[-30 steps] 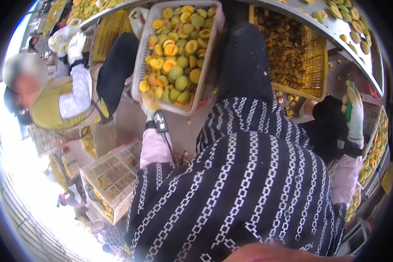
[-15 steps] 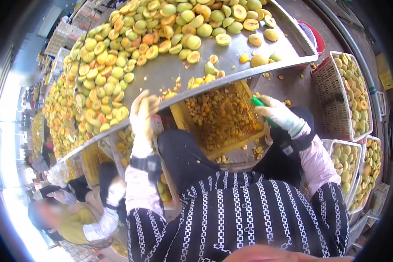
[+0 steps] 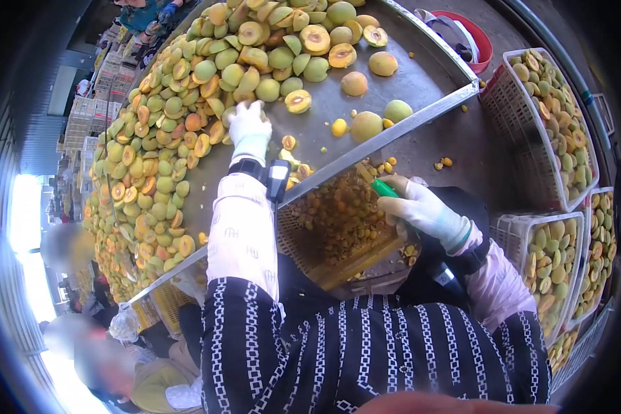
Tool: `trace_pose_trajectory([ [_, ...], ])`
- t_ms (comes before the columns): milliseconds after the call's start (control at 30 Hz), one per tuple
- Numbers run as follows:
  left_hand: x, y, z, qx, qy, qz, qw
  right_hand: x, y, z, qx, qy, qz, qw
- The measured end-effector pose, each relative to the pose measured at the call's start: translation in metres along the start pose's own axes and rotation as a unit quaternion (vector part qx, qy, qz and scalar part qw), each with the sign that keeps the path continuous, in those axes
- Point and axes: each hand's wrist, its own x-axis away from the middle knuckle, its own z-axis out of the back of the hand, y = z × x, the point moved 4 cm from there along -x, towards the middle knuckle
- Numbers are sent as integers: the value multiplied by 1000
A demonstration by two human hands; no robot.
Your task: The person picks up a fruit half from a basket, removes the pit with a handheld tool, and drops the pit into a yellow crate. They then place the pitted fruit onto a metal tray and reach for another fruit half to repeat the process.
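Note:
My gloved left hand (image 3: pixel 250 125) reaches over the metal table, its fingers stretched out at the near edge of a heap of halved yellow-green peaches (image 3: pixel 255 84). The fingertips meet the fruit there, and a firm hold does not show. In my gloved right hand (image 3: pixel 421 210) is a green-handled tool (image 3: pixel 385 188), its working end hidden. This hand hovers over the right side of a yellow crate (image 3: pixel 355 259) filled with fruit scraps and pits. Close to the table's rim lie a whole-looking peach (image 3: pixel 367 127) and small yellow pieces (image 3: pixel 339 127).
The table's raised metal rim (image 3: pixel 393 127) runs between me and the fruit. White crates of peaches (image 3: pixel 531 148) stand at the right, with a red bucket (image 3: pixel 479 43) behind. Other people sit at the lower left; a blue-gloved hand (image 3: pixel 167 12) shows at the top.
My left hand has moved from the table's rim forward to the peach heap. My right hand, still holding the green-handled tool, has shifted slightly left and down. The view has tilted and moved closer.

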Motion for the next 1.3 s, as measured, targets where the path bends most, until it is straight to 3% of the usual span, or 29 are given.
trace_pose_trajectory([
  [33,1,-6,7,38,12,4,999,0,1,1,-1,-2,3,1000],
  [67,-1,-23,5,229,33,38,972,-1,1,1,-11,8,-2,1000],
  [100,1,-39,-1,410,57,70,907,-2,5,1,-19,17,-3,1000],
  [133,21,-29,20,664,56,171,726,-3,7,0,-31,11,8,999],
  [167,34,-38,27,752,68,172,633,-5,11,-1,-25,11,14,1000],
  [233,72,-38,45,924,-26,130,359,-5,13,-3,11,41,40,998],
  [367,160,-33,75,973,-92,72,198,-9,23,-13,60,39,105,992],
  [400,181,-32,77,975,-81,73,192,0,12,-23,62,35,83,994],
  [500,240,-28,84,977,-54,94,182,-18,36,-15,159,53,217,962],
  [533,255,-28,85,969,-44,118,213,-20,35,-17,194,53,265,943],
  [567,268,-27,86,959,-35,139,245,-17,43,-20,201,51,263,942],
  [633,291,-23,89,960,-31,145,237,6,29,-54,245,69,220,942],
  [700,308,-17,101,948,-8,100,301,49,-2,-115,356,92,294,882],
  [733,314,-14,104,942,3,101,319,68,-9,-141,333,85,334,878],
  [767,319,-12,106,944,0,98,314,82,-14,-161,310,77,373,871],
  [867,334,1,117,944,-5,62,325,107,-16,-195,415,66,473,774],
  [933,343,7,126,892,106,131,420,113,-14,-204,490,92,487,718],
  [967,347,7,124,893,105,128,418,115,-12,-207,502,105,494,702],
  [1033,351,8,125,886,88,91,446,120,-13,-212,516,120,481,699],
  [1167,359,15,133,894,110,86,425,124,-7,-222,522,116,454,713],
  [1233,363,15,141,832,178,83,519,126,-7,-226,508,117,465,715],
  [1300,364,12,138,856,148,91,486,127,-8,-228,494,120,477,717],
])
